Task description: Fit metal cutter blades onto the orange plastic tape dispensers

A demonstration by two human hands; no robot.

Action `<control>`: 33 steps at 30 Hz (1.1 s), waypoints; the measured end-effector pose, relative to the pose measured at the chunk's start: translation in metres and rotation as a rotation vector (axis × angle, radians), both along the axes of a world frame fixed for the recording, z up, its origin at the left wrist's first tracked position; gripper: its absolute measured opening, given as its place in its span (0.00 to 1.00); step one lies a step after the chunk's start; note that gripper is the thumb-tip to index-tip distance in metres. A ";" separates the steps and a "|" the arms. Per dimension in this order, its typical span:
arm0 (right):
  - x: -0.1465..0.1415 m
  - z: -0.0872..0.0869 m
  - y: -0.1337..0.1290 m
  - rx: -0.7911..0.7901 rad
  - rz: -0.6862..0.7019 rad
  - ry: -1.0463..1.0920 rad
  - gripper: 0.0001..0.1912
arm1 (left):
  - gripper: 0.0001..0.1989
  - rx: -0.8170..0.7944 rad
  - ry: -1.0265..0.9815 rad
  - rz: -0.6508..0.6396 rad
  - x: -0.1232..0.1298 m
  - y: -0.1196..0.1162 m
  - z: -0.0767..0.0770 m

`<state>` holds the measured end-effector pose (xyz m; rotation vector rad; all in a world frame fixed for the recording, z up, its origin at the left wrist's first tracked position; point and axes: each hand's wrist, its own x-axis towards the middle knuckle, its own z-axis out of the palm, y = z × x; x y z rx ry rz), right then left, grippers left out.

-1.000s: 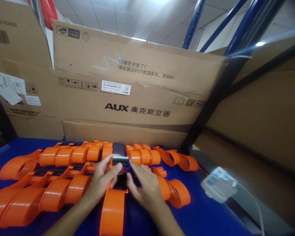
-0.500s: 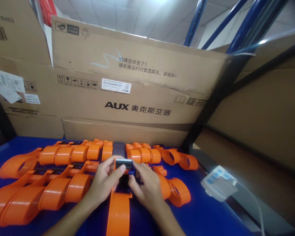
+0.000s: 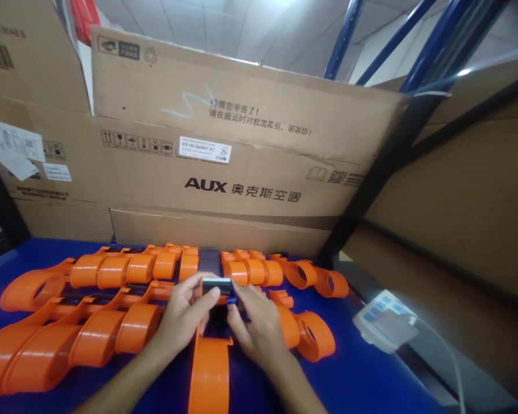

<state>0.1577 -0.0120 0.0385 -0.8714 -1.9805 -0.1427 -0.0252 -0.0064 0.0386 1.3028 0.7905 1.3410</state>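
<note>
Upright between my hands is an orange tape dispenser [image 3: 210, 368], with a black strip and a pale toothed cutting blade at its top. My left hand [image 3: 187, 307] is closed around the left side of its head, thumb pressed on the black strip. From the right, my right hand [image 3: 256, 319] pinches the head beside a small dark blue part [image 3: 232, 300]. The fingertips behind the head are hidden. Past the blade lies a dark block [image 3: 209, 261]. More orange dispensers lie in rows to the left [image 3: 97, 336] and right [image 3: 315, 336].
The dispensers rest on a blue tabletop [image 3: 349, 374]. Behind stands a printed cardboard wall [image 3: 155, 190], with a dark rack post [image 3: 354, 218] at its right. A white power strip [image 3: 384, 322] with a cable lies at the table's right edge.
My hands keep their hold on the dispenser, almost still. The view has shifted very slightly.
</note>
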 end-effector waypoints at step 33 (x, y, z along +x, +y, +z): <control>0.020 0.017 0.007 -0.007 -0.423 -0.191 0.09 | 0.15 -0.077 -0.112 0.062 -0.003 -0.002 0.004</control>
